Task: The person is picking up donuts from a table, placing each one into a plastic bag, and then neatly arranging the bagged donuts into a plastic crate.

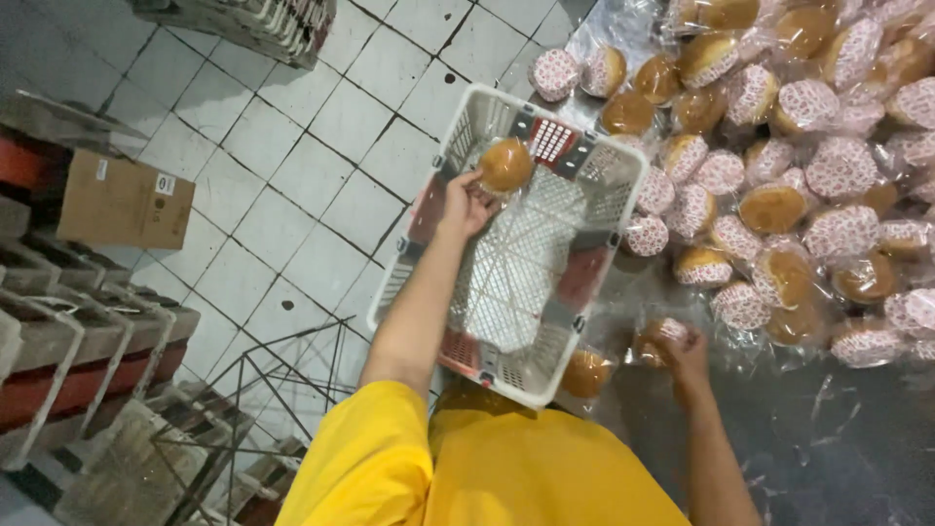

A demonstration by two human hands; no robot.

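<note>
The left hand (466, 203) has its fingers clamped on a wrapped bun (505, 165) at its one o'clock, over the white basket (623, 156), while the right hand (685, 353) closes on another wrapped bun (658, 337) at its ten o'clock

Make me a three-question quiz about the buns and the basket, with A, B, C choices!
1. Where is the left hand?
A. over the white basket
B. on the cardboard box
C. on the floor tiles

2. What colour are the person's sleeves?
A. blue
B. yellow
C. green

3. What is the right hand doing?
A. hanging free
B. gripping a wrapped bun on the table
C. holding the basket

Answers:
1 A, it holds a bun above the basket's mesh.
2 B, both sleeves are bright yellow.
3 B, its fingers close around a wrapped bun.
</note>
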